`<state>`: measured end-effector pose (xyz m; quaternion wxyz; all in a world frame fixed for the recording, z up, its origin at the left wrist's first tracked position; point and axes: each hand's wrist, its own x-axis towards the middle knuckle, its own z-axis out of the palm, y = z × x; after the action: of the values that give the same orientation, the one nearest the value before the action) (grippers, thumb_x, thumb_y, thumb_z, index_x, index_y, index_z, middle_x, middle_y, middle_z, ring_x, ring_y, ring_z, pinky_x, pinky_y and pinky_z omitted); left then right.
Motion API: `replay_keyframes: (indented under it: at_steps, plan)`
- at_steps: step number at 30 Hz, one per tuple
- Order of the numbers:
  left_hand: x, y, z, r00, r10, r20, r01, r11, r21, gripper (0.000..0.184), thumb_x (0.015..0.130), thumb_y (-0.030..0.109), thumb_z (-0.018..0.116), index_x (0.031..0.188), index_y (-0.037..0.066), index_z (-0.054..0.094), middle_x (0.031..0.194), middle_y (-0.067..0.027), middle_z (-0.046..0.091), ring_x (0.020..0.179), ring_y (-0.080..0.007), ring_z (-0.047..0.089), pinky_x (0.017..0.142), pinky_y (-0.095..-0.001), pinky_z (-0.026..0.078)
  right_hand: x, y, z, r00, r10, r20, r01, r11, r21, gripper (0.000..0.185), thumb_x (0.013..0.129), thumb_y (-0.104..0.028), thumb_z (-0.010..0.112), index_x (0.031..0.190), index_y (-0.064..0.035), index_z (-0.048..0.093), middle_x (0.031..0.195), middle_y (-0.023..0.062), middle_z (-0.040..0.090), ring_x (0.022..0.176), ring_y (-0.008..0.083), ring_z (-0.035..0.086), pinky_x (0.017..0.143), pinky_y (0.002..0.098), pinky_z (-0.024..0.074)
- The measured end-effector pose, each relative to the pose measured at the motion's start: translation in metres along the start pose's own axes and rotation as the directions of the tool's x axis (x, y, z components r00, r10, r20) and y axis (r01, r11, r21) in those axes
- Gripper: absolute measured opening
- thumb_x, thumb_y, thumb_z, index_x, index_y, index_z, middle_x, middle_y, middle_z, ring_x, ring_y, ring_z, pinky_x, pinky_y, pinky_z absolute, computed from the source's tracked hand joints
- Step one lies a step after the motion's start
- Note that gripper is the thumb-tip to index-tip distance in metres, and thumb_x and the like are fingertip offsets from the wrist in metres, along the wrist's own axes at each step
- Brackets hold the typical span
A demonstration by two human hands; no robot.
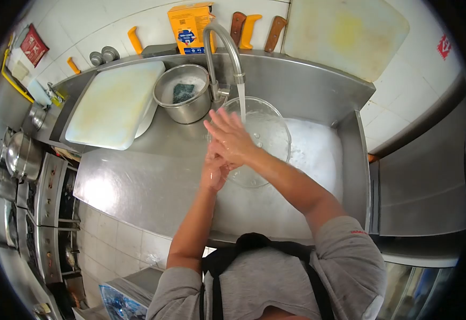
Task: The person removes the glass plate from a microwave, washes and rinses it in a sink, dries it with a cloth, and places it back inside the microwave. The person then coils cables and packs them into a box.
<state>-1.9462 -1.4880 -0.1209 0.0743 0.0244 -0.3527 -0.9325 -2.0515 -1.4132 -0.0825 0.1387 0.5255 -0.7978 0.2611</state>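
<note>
My left hand [215, 169] and my right hand [234, 141] are wet and pressed against each other over the sink's edge. The right one lies on top, its fingers stretched out toward the tap [223, 37]. Most of the left hand's fingers are hidden behind the right, so their pose cannot be made out. No object shows in either hand. Water [242, 101] runs from the spout just beyond my fingertips into a large clear bowl [282, 125]. The bowl sits in the steel sink [354, 170], partly covered by my hands and right forearm.
White suds [316, 146] fill part of the sink. Left of the tap stands a steel pot [182, 113] holding foam and a dark green scouring pad [183, 93]. Further left lies a white cutting board [113, 104]. A yellow box [190, 26] and several knife handles line the wall.
</note>
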Motion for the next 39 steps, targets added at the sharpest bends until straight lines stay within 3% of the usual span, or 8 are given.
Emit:
replay_keyframes:
  at_steps: [5, 16, 18, 20, 23, 27, 33, 39]
  plan:
    - [-0.007, 0.013, 0.012, 1.000, -0.005, 0.027, 0.004, 1.000, 0.007, 0.059, 0.076, 0.003, 0.045, 0.129, 0.019, 0.025, 0.110, -0.0131, 0.050, 0.087, -0.0280, 0.056, 0.073, -0.0429, 0.048, -0.010, 0.060, -0.009, 0.811, 0.551, -0.194, -0.572, 0.817, -0.072, 0.059, 0.081, -0.035, 0.044, 0.127, -0.0033, 0.027, 0.133, 0.0220, 0.021, 0.124, 0.0386, 0.016, 0.099, 0.0512, 0.0104]
    - [0.006, 0.015, -0.005, 0.991, 0.131, 0.038, -0.130, 0.991, -0.033, 0.051, 0.082, 0.012, 0.047, 0.128, 0.016, 0.026, 0.116, -0.0195, 0.045, 0.093, -0.0340, 0.055, 0.069, -0.0376, 0.051, -0.114, 0.022, -0.013, 0.929, 0.318, -0.189, -0.347, 0.927, -0.146, 0.061, 0.071, -0.029, 0.059, 0.123, -0.0072, 0.036, 0.130, 0.0170, 0.029, 0.120, 0.0367, 0.025, 0.095, 0.0481, 0.0235]
    - [0.007, 0.014, -0.003, 0.990, 0.136, 0.022, -0.134, 0.988, -0.073, 0.043, 0.084, 0.017, 0.047, 0.124, 0.015, 0.031, 0.112, -0.0191, 0.047, 0.091, -0.0325, 0.056, 0.067, -0.0363, 0.051, -0.123, 0.047, -0.016, 0.635, 0.727, -0.260, -0.584, 0.673, 0.454, 0.057, 0.074, -0.029, 0.058, 0.122, -0.0072, 0.036, 0.128, 0.0173, 0.032, 0.118, 0.0343, 0.031, 0.091, 0.0455, 0.0301]
    - [0.012, 0.007, -0.005, 0.995, 0.100, -0.002, -0.100, 0.987, -0.128, 0.037, 0.085, 0.021, 0.046, 0.120, 0.014, 0.035, 0.109, -0.0185, 0.050, 0.089, -0.0310, 0.057, 0.066, -0.0351, 0.051, -0.122, 0.061, -0.032, 0.352, 0.867, 0.352, -0.276, -0.264, 0.924, 0.053, 0.078, -0.027, 0.056, 0.122, -0.0071, 0.036, 0.126, 0.0180, 0.035, 0.114, 0.0325, 0.038, 0.088, 0.0425, 0.0354]
    - [0.037, -0.025, -0.040, 0.990, -0.019, -0.143, 0.015, 0.999, -0.029, 0.031, 0.086, 0.027, 0.045, 0.113, 0.013, 0.040, 0.101, -0.0153, 0.055, 0.084, -0.0278, 0.058, 0.063, -0.0324, 0.050, -0.132, 0.064, -0.068, 0.701, 0.620, 0.354, -0.102, -0.404, 0.909, 0.044, 0.084, -0.022, 0.048, 0.122, -0.0033, 0.035, 0.118, 0.0164, 0.044, 0.105, 0.0294, 0.047, 0.083, 0.0376, 0.0419]
    - [0.072, -0.054, -0.040, 0.892, -0.070, -0.447, 0.298, 0.834, 0.465, 0.036, 0.085, 0.040, 0.044, 0.104, 0.010, 0.042, 0.093, -0.0113, 0.055, 0.071, -0.0225, 0.057, 0.057, -0.0306, 0.046, -0.119, 0.035, -0.100, 0.611, 0.750, 0.253, -0.269, -0.104, 0.958, 0.033, 0.085, -0.013, 0.045, 0.116, -0.0012, 0.041, 0.109, 0.0187, 0.051, 0.094, 0.0292, 0.055, 0.077, 0.0351, 0.0474]
    - [0.067, -0.003, 0.038, 0.926, -0.346, 0.151, 0.368, 0.916, -0.161, 0.058, 0.079, 0.045, 0.047, 0.120, 0.008, 0.029, 0.118, -0.0190, 0.035, 0.090, -0.0341, 0.049, 0.072, -0.0431, 0.043, -0.112, -0.003, -0.084, 0.892, 0.442, -0.101, -0.367, 0.835, 0.409, 0.030, 0.079, -0.006, 0.051, 0.107, 0.0043, 0.049, 0.109, 0.0164, 0.053, 0.095, 0.0267, 0.056, 0.080, 0.0342, 0.0456]
    - [0.040, 0.008, 0.027, 0.983, -0.182, 0.035, 0.180, 0.982, 0.054, 0.062, 0.069, 0.019, 0.045, 0.127, 0.014, 0.027, 0.122, -0.0221, 0.036, 0.103, -0.0403, 0.045, 0.082, -0.0471, 0.042, -0.110, -0.011, -0.042, 1.000, -0.009, 0.008, 0.008, 0.992, 0.126, 0.045, 0.074, -0.010, 0.052, 0.118, -0.0073, 0.044, 0.120, 0.0154, 0.043, 0.114, 0.0310, 0.038, 0.094, 0.0432, 0.0310]
